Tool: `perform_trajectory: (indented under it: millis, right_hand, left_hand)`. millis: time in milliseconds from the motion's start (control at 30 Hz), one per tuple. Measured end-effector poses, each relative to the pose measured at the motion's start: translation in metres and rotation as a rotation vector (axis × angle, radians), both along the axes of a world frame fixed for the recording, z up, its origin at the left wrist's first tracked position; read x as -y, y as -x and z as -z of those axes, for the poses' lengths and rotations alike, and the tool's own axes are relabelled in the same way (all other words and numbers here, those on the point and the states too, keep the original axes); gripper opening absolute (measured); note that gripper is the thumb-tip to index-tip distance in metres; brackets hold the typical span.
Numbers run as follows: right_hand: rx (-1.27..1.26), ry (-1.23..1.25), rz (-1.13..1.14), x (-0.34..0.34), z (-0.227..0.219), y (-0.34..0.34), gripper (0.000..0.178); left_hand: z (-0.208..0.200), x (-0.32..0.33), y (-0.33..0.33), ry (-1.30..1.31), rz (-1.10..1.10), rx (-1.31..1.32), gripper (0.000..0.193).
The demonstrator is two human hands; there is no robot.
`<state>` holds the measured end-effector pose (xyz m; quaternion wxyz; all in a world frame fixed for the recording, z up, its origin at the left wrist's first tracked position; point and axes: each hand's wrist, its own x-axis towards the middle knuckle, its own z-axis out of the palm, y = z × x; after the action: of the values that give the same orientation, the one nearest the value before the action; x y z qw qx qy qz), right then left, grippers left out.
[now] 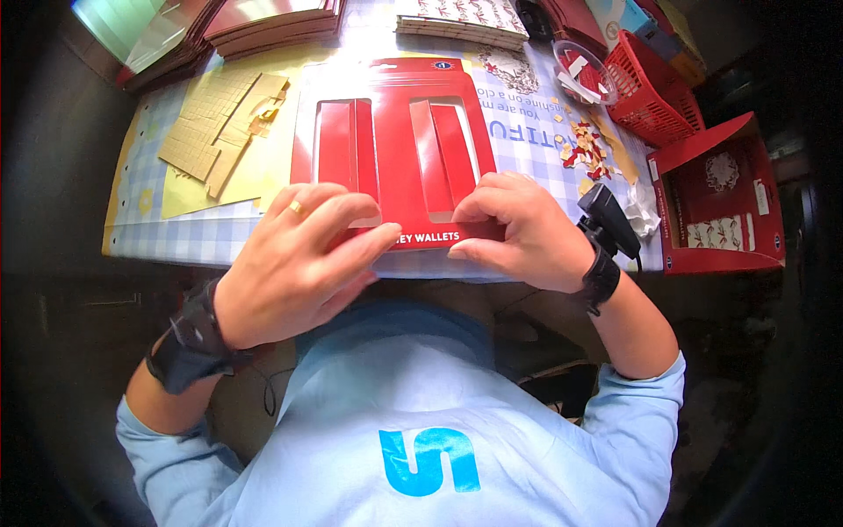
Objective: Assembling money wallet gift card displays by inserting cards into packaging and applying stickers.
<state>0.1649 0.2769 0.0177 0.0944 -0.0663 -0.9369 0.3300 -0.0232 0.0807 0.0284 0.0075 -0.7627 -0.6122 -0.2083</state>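
A flat red cardboard package [397, 167] with two long cut-out windows lies on the table in front of me, its near edge toward my body. Red flaps or inner strips stand inside both windows. My left hand [303, 255], with a ring on one finger, is closed at the near left part of the package, thumb and forefinger at the lower end of the left window. At the near right corner, my right hand [531, 228] pinches the package between curled fingers and thumb. The fingers partly hide the near edge. Each wrist wears a black strapped device.
Cut yellow-brown card pieces [224, 127] lie at left. Stacks of red card [277, 31] and printed sheets [461, 22] line the back. At right are a clear tub [584, 75], a red basket [654, 97], paper scraps [587, 149] and an open red box [720, 198].
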Motion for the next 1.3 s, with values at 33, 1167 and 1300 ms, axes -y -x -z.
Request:
perform_trajectory:
  millis: [33,1167,1300]
  right_hand:
    - [-0.019,0.039,-0.007,-0.001,-0.005,0.001,0.023]
    - [-0.252,0.376,0.043,0.022,-0.024,-0.037,0.025]
    - [-0.189,0.431,0.067,0.026,-0.035,-0.041,0.027]
  left_hand:
    - [0.01,0.004,0.006,-0.005,-0.001,-0.003,0.047]
    - [-0.013,-0.016,0.02,0.012,0.242,0.505,0.025]
    - [-0.033,-0.021,0.0,0.025,0.255,0.247,0.036]
